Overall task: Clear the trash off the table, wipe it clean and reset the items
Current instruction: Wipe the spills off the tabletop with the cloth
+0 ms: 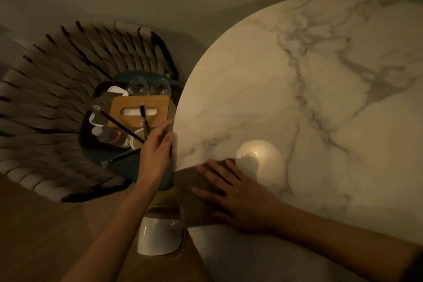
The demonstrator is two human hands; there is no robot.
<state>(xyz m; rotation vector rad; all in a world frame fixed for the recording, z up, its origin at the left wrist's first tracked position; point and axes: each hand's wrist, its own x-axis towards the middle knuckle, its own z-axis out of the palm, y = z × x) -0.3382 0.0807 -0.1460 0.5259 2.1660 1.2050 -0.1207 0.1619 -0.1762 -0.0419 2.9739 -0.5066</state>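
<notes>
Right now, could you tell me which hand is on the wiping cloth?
The right hand: it presses flat on the brown cloth on the marble table, while the left hand is at the table's edge.

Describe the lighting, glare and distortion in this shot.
Head view: dim, warm light throughout; one bright glare patch on the marble table just beyond the right hand, with a shadow cutting into it; wide-angle distortion bows the woven chair and the table edge; items on the chair look murky.
</notes>
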